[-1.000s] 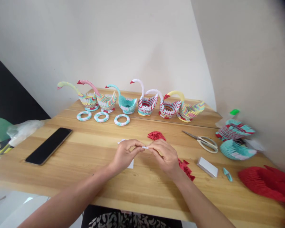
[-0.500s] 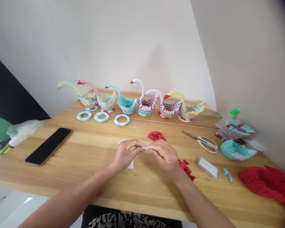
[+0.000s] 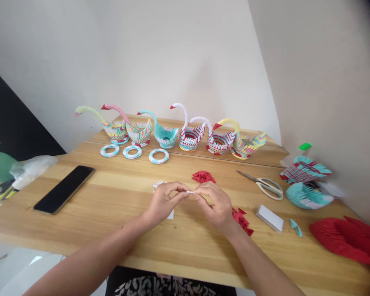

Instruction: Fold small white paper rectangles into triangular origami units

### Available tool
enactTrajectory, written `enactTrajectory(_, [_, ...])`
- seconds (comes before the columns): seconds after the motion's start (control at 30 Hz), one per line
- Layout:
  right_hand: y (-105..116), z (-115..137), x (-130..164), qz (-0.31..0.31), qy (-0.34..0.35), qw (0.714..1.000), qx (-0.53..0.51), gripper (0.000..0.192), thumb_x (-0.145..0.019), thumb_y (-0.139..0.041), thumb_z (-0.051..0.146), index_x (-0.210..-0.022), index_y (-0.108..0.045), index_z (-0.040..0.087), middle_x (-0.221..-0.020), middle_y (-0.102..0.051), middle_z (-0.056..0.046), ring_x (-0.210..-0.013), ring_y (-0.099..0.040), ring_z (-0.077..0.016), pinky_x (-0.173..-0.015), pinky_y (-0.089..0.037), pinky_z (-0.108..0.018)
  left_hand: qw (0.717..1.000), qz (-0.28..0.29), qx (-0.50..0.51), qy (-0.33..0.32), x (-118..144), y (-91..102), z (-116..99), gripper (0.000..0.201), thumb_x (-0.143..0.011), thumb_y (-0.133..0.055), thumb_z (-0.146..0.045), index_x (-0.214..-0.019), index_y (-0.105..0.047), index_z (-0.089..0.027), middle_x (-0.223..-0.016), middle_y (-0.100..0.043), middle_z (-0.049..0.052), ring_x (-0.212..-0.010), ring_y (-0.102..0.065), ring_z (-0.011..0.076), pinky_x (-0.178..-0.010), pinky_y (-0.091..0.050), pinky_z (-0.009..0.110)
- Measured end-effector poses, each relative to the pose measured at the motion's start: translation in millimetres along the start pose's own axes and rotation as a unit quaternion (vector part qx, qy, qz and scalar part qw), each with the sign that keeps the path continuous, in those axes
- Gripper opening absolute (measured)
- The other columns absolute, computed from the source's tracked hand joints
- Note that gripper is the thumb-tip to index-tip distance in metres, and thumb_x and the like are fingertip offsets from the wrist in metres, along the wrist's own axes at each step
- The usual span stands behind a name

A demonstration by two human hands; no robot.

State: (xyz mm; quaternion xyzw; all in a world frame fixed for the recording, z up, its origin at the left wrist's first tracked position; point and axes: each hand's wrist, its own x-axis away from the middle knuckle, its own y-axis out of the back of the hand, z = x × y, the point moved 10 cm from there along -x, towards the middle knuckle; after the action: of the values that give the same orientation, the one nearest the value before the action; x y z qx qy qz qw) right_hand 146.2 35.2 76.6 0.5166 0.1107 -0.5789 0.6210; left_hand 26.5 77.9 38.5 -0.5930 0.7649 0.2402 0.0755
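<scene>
Between the fingertips of both hands is a small folded piece of white paper (image 3: 190,192), held above the table. My left hand (image 3: 169,200) pinches its left end. At its right end, my right hand (image 3: 214,202) pinches it too. White paper slips (image 3: 170,214) lie partly hidden under my left hand. Just beyond my right hand sits a pile of red folded paper pieces (image 3: 204,176). A second group of red folded pieces (image 3: 243,222) lies beside my right wrist, partly covered by it.
Several folded-paper swans (image 3: 165,135) line the back of the wooden table (image 3: 111,230), with three paper rings (image 3: 158,156) before them. A phone (image 3: 64,189) lies left. Scissors (image 3: 269,188), a white box (image 3: 269,218), teal paper work (image 3: 308,195) and a red paper body (image 3: 342,238) occupy the right.
The white paper looks slightly narrower between the fingertips. Both hands keep nearly the same place and pinch.
</scene>
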Motion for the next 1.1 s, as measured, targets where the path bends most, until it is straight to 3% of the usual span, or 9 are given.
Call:
enactTrajectory(0.43, [-5.0,-7.0,1.5,0.008,-0.028,1.0,-0.013,0.012,-0.088,-0.053,0.016,-0.089,-0.063,0.022,-0.076,-0.066,-0.003,-0.073,-0.061,-0.0179,-0.067,-0.047,-0.032,0.997,0.015,-0.067,-0.021,1.3,0.1,-5.2,0.014,-0.083,-0.059,-0.025,-0.075,-0.066,-0.016,-0.069,-0.068,0.001,-0.065,-0.062,0.0122,-0.063,-0.043,0.021])
enactTrajectory(0.73, [-4.1,-8.4,1.1,0.001,-0.036,0.999,0.0,0.011,-0.088,-0.051,0.016,-0.088,-0.061,0.021,-0.076,-0.063,-0.004,-0.072,-0.059,-0.0176,-0.067,-0.046,-0.032,0.993,0.013,-0.091,-0.073,1.8,-1.2,-17.3,0.013,-0.085,-0.057,-0.022,-0.078,-0.067,-0.017,-0.072,-0.069,0.002,-0.066,-0.062,0.0128,-0.063,-0.042,0.021])
enactTrajectory(1.1, [-7.3,-11.0,2.7,0.004,-0.044,0.999,0.028,0.01,-0.088,-0.051,0.017,-0.085,-0.06,0.021,-0.075,-0.061,-0.003,-0.071,-0.058,-0.0177,-0.066,-0.045,-0.031,0.995,0.016,-0.094,-0.038,2.0,-3.7,-11.7,0.015,-0.085,-0.055,-0.021,-0.077,-0.067,-0.017,-0.071,-0.069,0.001,-0.065,-0.061,0.0128,-0.063,-0.042,0.022])
